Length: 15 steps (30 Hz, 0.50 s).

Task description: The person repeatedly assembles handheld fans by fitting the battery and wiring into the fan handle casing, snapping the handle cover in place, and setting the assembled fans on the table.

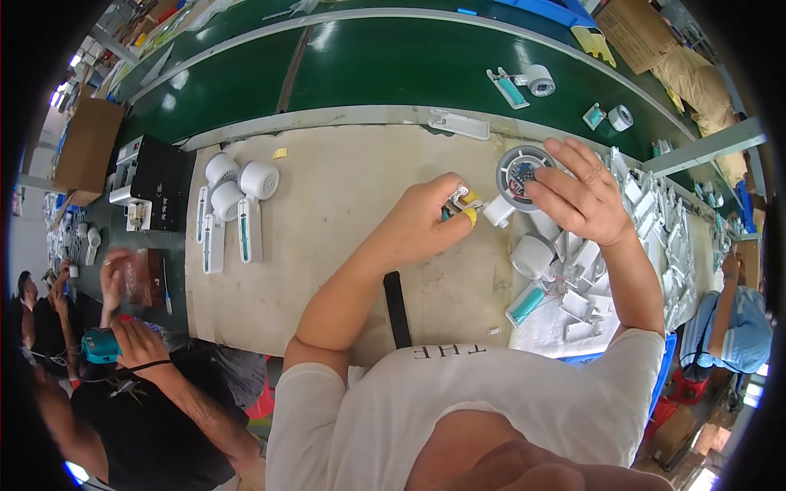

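Note:
My left hand [430, 219] is closed over the middle of the table. Bits of yellow and teal show at its fingertips, but most of what it grips is hidden. Just right of it, my right hand [583, 190] holds a round grey-and-white fan head [505, 182], its open face showing a circuit board. The fan head's short white neck [498, 211] points toward my left fingertips. Below my right hand lies a heap of white plastic parts [583, 307]. At its near left, a white handle shell [525, 304] carries a teal cylinder.
Several assembled white fans [246, 214] lie at the table's left, beside a black machine [149, 184]. A black strap [397, 309] crosses the near edge. Beyond the table runs a green conveyor [393, 69] carrying fan parts. At left, a co-worker's hand grips a teal tool [100, 347].

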Each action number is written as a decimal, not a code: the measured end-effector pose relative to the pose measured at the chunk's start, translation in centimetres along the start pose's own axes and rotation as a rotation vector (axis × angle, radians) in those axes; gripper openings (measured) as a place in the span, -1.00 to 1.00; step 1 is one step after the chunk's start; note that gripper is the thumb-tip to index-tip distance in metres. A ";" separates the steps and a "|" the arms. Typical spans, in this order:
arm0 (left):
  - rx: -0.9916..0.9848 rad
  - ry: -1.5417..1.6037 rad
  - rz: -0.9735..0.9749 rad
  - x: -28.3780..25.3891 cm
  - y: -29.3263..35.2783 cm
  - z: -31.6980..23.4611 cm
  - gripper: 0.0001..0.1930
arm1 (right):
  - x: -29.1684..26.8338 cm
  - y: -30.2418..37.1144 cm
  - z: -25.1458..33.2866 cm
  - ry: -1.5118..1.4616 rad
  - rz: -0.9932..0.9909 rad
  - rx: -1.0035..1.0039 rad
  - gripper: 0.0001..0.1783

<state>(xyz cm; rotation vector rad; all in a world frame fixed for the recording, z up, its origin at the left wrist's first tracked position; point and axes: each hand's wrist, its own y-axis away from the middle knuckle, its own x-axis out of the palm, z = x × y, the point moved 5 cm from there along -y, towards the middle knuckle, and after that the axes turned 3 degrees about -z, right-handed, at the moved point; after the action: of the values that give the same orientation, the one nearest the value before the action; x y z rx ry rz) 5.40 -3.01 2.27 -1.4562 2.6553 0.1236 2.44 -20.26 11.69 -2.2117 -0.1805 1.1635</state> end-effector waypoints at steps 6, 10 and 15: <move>0.067 -0.161 -0.065 -0.4 -0.1 -0.3 -0.82 | 0.7 -1.0 -0.9 -0.741 0.292 0.551 -0.37; 0.062 -0.382 -0.079 0.8 -0.2 0.2 -0.76 | 2.2 -0.7 -0.9 -0.919 0.465 0.639 -0.41; 0.074 -0.471 0.026 2.8 -0.2 0.4 -0.73 | 2.8 2.0 -0.5 -1.024 0.510 0.759 -0.42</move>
<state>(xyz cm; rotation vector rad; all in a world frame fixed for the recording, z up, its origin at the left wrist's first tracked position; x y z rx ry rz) 4.09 -5.44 1.45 -1.1917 2.2706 0.3223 4.27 -20.95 8.79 -0.8770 0.3823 2.1132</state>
